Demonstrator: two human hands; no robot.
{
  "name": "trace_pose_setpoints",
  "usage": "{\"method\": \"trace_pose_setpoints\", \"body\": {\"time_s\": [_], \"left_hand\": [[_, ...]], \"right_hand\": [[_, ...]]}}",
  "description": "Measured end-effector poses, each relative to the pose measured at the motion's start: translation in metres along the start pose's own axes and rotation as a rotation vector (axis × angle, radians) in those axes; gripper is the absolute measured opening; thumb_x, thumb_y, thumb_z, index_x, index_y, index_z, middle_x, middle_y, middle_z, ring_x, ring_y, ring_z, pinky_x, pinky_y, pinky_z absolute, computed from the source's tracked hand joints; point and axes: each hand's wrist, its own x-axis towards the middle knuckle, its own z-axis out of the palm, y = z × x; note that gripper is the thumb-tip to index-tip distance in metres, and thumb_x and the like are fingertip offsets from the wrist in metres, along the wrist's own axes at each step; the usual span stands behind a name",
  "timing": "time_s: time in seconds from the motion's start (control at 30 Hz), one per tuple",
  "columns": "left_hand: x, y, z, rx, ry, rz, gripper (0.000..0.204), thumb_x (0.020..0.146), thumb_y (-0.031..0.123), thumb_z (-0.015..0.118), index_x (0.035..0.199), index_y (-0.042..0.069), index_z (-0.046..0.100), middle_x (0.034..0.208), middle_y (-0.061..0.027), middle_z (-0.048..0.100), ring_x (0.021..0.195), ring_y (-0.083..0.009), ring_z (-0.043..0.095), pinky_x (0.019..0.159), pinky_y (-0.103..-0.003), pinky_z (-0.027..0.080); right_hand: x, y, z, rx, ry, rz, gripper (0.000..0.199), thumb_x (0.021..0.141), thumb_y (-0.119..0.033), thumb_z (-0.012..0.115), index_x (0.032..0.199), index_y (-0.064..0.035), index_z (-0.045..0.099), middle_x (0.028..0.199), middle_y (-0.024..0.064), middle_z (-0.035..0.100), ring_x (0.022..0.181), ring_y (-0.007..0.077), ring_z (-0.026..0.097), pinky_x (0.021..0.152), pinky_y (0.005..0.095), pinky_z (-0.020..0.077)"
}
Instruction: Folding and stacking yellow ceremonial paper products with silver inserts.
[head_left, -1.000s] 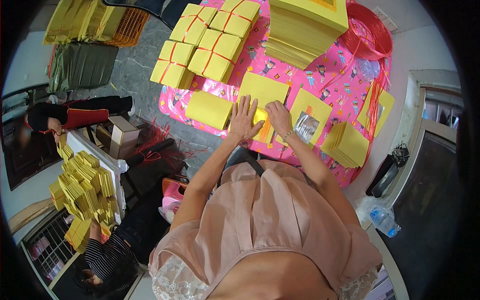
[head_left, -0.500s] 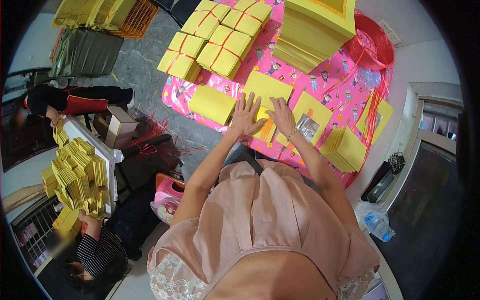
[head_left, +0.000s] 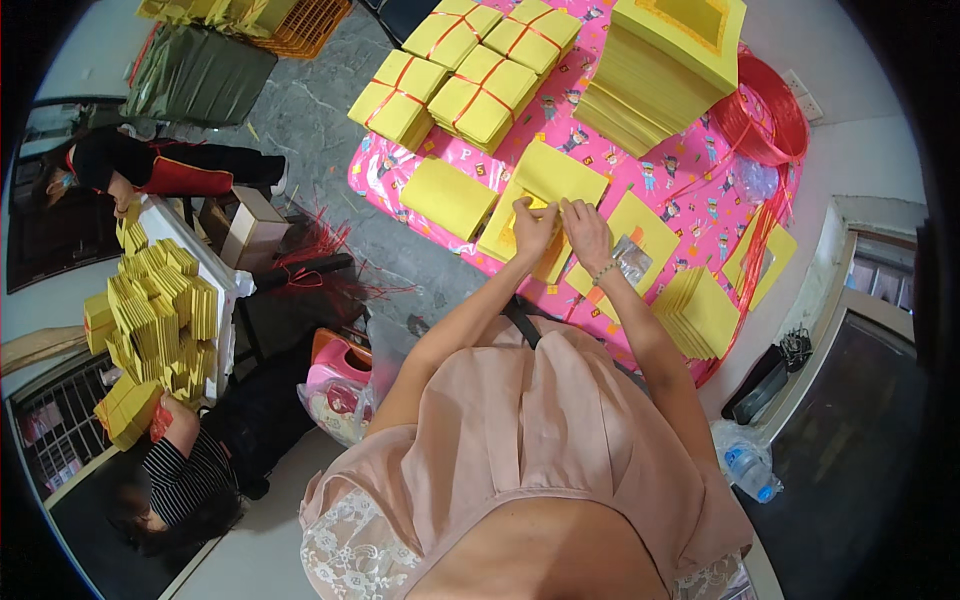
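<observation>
A yellow paper sheet with an orange-printed patch lies partly folded on the pink patterned tablecloth in front of me. My left hand is on it with curled fingers, pinching the paper near the printed patch. Close beside it, my right hand has its fingers drawn together on the sheet's right part; exactly what the fingertips grip is partly hidden. To the left lies a folded yellow paper stack. Under my right wrist is another yellow sheet with an orange strip and a silver square.
Behind stand yellow bundles tied with red ribbon, a tall yellow paper stack and a red ribbon coil. Fanned yellow papers lie at the right edge. Two people work at a side table on the left.
My hands went from lying flat and spread on the yellow paper to curled, drawn-together fingers, closer to each other. The whole view has shifted slightly.
</observation>
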Motion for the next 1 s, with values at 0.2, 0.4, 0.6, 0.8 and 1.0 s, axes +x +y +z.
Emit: {"method": "trace_pose_setpoints", "body": {"time_s": [0.2, 0.4, 0.6, 0.8, 1.0], "left_hand": [[0.027, -0.002, 0.001, -0.053, -0.097, -0.069, 0.043, 0.085, 0.015, 0.072, 0.115, -0.001, 0.046, 0.074, -0.0069, 0.064, 0.056, -0.0135, 0.061, 0.049, -0.026, 0.050], [0.000, 0.005, -0.075, -0.060, -0.227, -0.025, 0.032, 0.087, 0.009, 0.068, 0.113, -0.001, 0.052, 0.082, -0.0069, 0.067, 0.065, -0.0140, 0.065, 0.057, -0.026, 0.053], [-0.015, 0.010, -0.176, -0.283, -0.285, -0.194, 0.037, 0.089, 0.010, 0.066, 0.120, 0.001, 0.050, 0.091, -0.0077, 0.069, 0.073, -0.0147, 0.067, 0.064, -0.027, 0.057], [0.023, 0.014, -0.215, -0.337, -0.106, -0.093, 0.036, 0.089, 0.004, 0.066, 0.120, 0.004, 0.049, 0.095, -0.0046, 0.068, 0.075, -0.0121, 0.065, 0.066, -0.027, 0.056], [0.050, -0.007, -0.236, -0.223, -0.136, -0.132, 0.036, 0.088, 0.004, 0.066, 0.119, 0.004, 0.050, 0.089, -0.0027, 0.066, 0.074, -0.0116, 0.065, 0.064, -0.027, 0.056]], "right_hand": [[0.001, -0.009, -0.017, 0.081, 0.015, 0.011, 0.032, 0.087, -0.015, 0.063, 0.117, -0.0064, 0.060, 0.094, 0.0085, 0.056, 0.087, 0.0257, 0.057, 0.078, 0.0388, 0.0478], [-0.016, -0.026, -0.039, 0.237, 0.157, 0.120, 0.031, 0.088, -0.011, 0.061, 0.118, -0.0057, 0.059, 0.103, 0.0123, 0.057, 0.095, 0.0300, 0.056, 0.082, 0.0406, 0.0462], [-0.049, -0.034, -0.036, 0.352, 0.057, 0.204, 0.031, 0.087, -0.007, 0.059, 0.118, -0.0041, 0.057, 0.103, 0.0141, 0.055, 0.096, 0.0319, 0.055, 0.085, 0.0419, 0.0455], [-0.067, -0.046, -0.026, 0.392, -0.117, 0.159, 0.032, 0.085, -0.003, 0.057, 0.117, -0.0022, 0.055, 0.104, 0.0159, 0.053, 0.097, 0.0342, 0.054, 0.086, 0.0418, 0.0457], [-0.073, -0.052, -0.019, 0.387, -0.187, 0.160, 0.036, 0.082, -0.003, 0.058, 0.118, -0.0034, 0.055, 0.108, 0.0152, 0.051, 0.102, 0.0331, 0.052, 0.088, 0.0430, 0.0448]]}}
